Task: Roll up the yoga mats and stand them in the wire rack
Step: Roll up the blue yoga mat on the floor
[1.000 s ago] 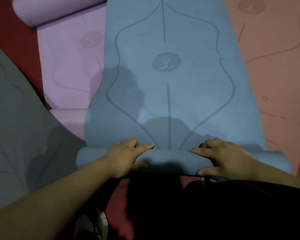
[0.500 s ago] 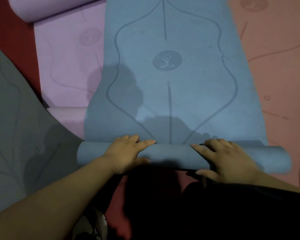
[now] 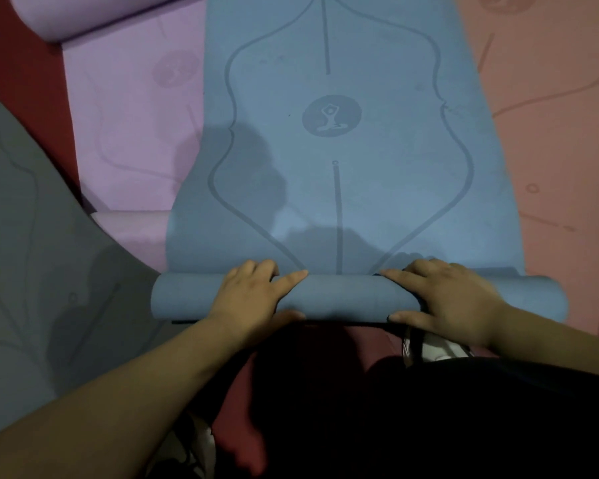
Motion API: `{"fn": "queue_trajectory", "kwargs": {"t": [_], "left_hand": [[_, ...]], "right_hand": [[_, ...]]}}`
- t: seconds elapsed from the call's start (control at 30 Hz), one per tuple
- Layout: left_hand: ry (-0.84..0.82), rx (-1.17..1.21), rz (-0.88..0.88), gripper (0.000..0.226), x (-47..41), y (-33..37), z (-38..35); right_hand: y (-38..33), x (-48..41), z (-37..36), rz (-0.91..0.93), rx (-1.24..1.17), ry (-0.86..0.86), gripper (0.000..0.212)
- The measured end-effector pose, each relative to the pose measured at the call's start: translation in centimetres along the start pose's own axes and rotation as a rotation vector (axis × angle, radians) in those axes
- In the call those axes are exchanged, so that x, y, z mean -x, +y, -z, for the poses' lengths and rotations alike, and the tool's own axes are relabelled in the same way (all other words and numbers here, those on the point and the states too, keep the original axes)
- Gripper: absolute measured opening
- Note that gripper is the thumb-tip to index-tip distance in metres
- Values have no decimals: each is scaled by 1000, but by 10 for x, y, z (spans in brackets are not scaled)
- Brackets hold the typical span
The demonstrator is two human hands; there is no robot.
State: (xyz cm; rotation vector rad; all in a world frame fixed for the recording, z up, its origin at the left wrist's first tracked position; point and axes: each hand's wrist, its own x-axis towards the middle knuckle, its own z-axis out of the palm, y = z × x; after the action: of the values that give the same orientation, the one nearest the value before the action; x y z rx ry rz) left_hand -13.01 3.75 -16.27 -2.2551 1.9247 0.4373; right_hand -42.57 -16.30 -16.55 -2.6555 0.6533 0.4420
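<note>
Four mats cover the red floor [image 3: 25,98]: grey mat [image 3: 32,236], purple mat [image 3: 128,115], blue mat [image 3: 343,202], pink mat [image 3: 550,133]. Both hands, left hand [image 3: 249,295] and right hand [image 3: 453,299], curl round the blue mat's rolled near end. The purple mat's ends seem curled.

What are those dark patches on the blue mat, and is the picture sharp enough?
Head view: dim light; the patches on the blue mat are soft shadows, likely the person's own. Head view: printed lines read clearly, left hand and right hand slightly soft, edges bowed by the wide lens.
</note>
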Motion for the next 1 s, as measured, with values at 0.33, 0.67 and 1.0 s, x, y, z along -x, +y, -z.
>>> {"fn": "queue_trajectory", "kwargs": {"t": [0.33,0.67,1.0], "left_hand": [[-36,-28,0,84,-10,3,11],[-70,-73,-15,84,-14,4,17],[122,-171,-64,80,-6,8,5]], "right_hand": [[5,-3,-12,-29,24,37,76],[6,-1,-15,-25,87,133,79],[14,-13,5,-52,70,-29,80]]}}
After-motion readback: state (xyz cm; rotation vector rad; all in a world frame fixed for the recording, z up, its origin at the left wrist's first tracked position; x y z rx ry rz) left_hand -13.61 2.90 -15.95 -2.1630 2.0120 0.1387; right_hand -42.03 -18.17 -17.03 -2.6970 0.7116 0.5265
